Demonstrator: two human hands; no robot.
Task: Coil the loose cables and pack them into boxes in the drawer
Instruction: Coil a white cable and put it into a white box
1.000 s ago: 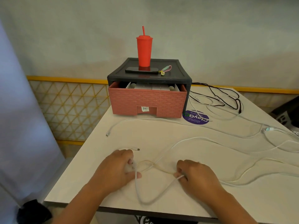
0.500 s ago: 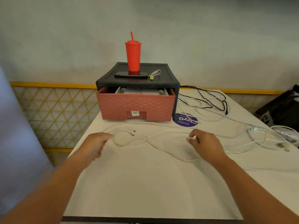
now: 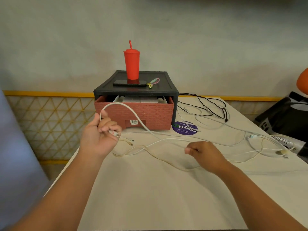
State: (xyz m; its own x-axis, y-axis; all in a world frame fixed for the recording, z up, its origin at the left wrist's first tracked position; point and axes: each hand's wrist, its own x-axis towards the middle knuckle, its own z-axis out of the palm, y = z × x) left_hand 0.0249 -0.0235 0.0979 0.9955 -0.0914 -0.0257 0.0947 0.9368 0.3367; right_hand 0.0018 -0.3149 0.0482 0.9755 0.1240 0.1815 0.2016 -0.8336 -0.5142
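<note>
White cable (image 3: 130, 110) now aloft; purple "Clay" sticker (image 3: 185, 130)

Both bare forearms reach in from the near edge toward the far side. The left hand (image 3: 100, 135) is raised with its palm turned back toward the wearer. Its fingers are curled round the end of a white cable (image 3: 126, 106). The right hand (image 3: 205, 155) sits lower and further right, knuckles up and fingers curled under. Whether its thumb and forefinger pinch anything is hard to tell.
</note>
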